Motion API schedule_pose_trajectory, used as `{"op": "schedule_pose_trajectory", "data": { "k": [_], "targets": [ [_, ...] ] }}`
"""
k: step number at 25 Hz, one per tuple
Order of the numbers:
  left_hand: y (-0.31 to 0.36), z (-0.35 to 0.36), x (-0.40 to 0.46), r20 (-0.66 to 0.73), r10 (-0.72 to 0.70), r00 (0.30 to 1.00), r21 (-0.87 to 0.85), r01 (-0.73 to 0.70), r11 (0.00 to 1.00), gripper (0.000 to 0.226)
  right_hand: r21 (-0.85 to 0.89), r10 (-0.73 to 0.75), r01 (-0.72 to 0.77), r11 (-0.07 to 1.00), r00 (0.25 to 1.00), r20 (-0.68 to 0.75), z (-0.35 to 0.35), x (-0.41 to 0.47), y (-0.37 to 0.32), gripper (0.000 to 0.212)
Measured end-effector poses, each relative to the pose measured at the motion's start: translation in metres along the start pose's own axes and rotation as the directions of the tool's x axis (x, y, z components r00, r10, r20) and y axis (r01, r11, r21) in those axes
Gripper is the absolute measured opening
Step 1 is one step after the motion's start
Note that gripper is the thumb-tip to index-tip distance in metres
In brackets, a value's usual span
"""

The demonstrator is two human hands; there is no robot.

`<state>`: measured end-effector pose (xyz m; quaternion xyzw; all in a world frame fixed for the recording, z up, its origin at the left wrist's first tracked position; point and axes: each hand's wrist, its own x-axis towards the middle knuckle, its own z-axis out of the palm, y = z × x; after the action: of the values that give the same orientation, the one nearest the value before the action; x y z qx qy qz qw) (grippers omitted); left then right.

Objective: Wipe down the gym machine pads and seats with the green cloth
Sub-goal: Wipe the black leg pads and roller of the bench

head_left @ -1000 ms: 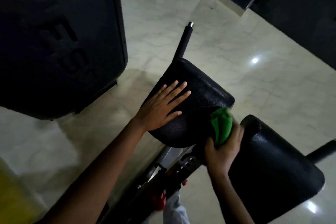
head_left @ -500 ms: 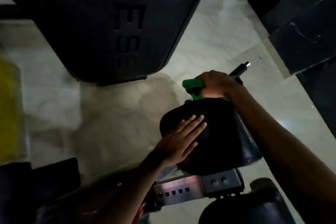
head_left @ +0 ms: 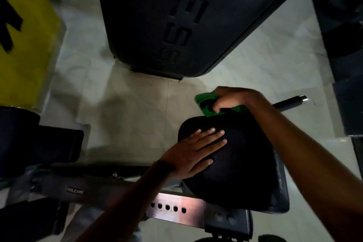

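A pale marble-patterned floor [head_left: 137, 104] fills most of the view. Above it stands a big black machine shroud [head_left: 186, 15] with raised lettering on its face, and a yellow panel [head_left: 25, 35] with black markings runs down the upper left edge. At the lower left a dark machine frame [head_left: 88, 186] crosses the view, carrying a small label, and joins a bright metal plate [head_left: 176, 208] pierced by a row of holes.

The plate sits just under a rounded black pad [head_left: 245, 163], which lies in the lower right centre. From behind the pad a black bar [head_left: 288, 102] with a shiny metal tip sticks out to the right.

The left hand [head_left: 194, 155] lies flat on the near left part of the pad, fingers straight and close together, palm pressed down, holding nothing. The right hand [head_left: 233, 98] reaches over the pad to its far edge, its fingers curled round the green cloth [head_left: 206, 104] and gripping it. The cloth is bunched up and sits against the pad's far upper rim, with a fold sticking out to the left of the knuckles and a smaller strip showing to the right under the hand.
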<state>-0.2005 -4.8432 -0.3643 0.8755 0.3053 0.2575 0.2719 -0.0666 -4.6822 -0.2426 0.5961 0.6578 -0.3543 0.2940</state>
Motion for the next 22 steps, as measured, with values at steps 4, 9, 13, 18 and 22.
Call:
{"op": "schedule_pose_trajectory", "data": {
  "k": [4, 9, 13, 18, 22],
  "targets": [
    [0.004, 0.003, -0.011, -0.065, -0.106, 0.992, -0.043, 0.103, 0.994, 0.058, -0.062, 0.040, -0.036, 0.997, 0.997, 0.072, -0.014, 0.002, 0.000, 0.034],
    [0.012, 0.017, -0.018, -0.167, -0.210, 0.963, -0.100, 0.196, 0.976, 0.056, -0.033, 0.103, -0.101, 0.994, 0.994, 0.049, -0.026, -0.027, 0.021, 0.020],
    [0.018, 0.023, -0.019, -0.208, -0.233, 0.950, -0.077, 0.222, 0.972, 0.054, -0.084, -0.044, 0.048, 0.995, 0.998, 0.054, 0.010, 0.019, -0.018, 0.011],
    [0.025, 0.033, -0.057, -0.234, -0.271, 0.934, -0.127, 0.247, 0.961, 0.054, -0.118, -0.094, 0.093, 0.989, 0.996, -0.007, 0.007, 0.007, -0.015, 0.015],
    [0.040, 0.046, -0.074, -0.280, -0.335, 0.899, -0.153, 0.303, 0.941, 0.054, -0.052, -0.041, 0.038, 0.998, 0.998, -0.055, 0.013, -0.002, -0.023, 0.018]
  ]
}}
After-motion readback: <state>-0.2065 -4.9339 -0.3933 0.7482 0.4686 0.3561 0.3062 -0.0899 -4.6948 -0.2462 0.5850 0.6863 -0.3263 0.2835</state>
